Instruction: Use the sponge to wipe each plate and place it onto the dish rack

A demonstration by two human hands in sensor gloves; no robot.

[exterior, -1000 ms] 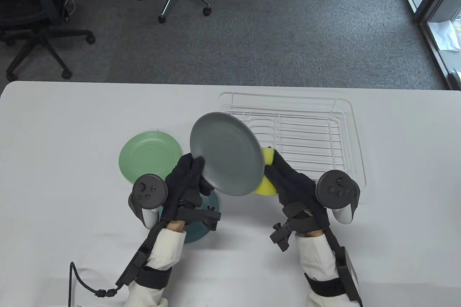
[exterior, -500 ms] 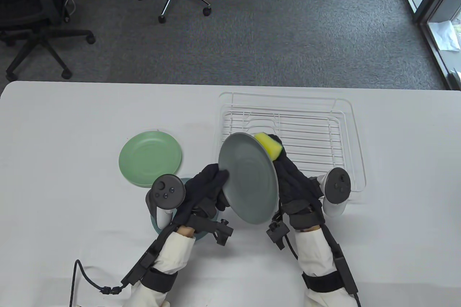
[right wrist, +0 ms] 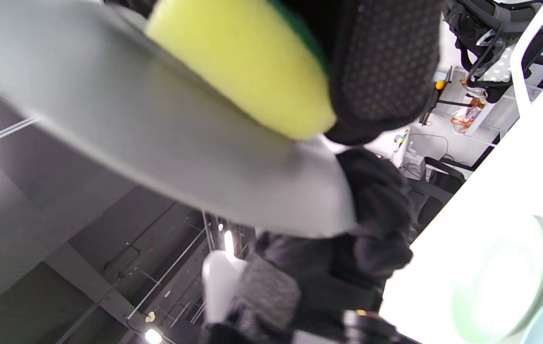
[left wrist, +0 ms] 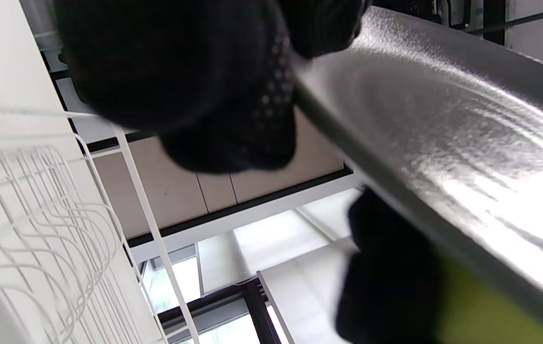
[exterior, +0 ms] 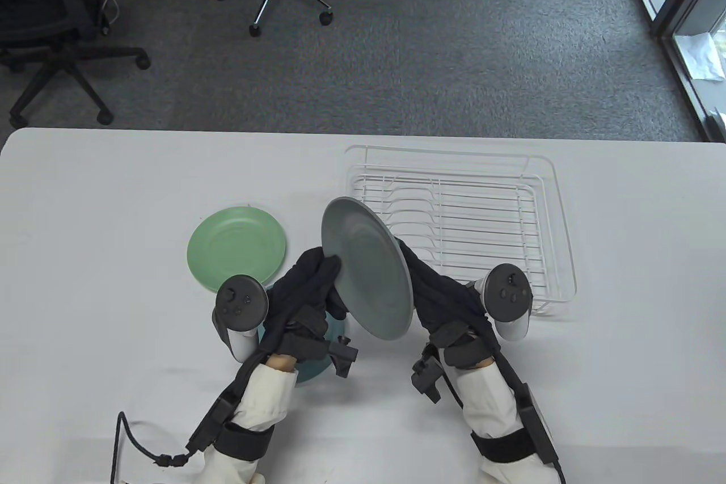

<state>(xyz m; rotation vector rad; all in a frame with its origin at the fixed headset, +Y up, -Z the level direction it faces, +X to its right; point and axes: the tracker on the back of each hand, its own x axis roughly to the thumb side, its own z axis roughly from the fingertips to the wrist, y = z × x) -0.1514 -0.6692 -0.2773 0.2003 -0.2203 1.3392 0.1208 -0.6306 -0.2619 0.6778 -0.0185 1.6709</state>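
Observation:
My left hand (exterior: 317, 274) grips the left rim of a grey plate (exterior: 366, 268), held tilted on edge above the table. In the left wrist view its dark fingers (left wrist: 233, 110) curl over the plate rim (left wrist: 424, 143). My right hand (exterior: 422, 274) is behind the plate and presses a yellow sponge (right wrist: 242, 62) against its far face (right wrist: 133, 138); the sponge is hidden in the table view. The white wire dish rack (exterior: 544, 206) stands just right of the plate and holds nothing. A green plate (exterior: 235, 248) lies flat to the left.
A teal plate (exterior: 315, 362) lies under my left wrist, mostly hidden. The table's near edge is below my forearms. Office chairs stand on the carpet beyond the table's far edge.
The grey plate swung right toward the rack, then back left. The sponge slid over the plate's far face and is now hidden behind it in the table view.

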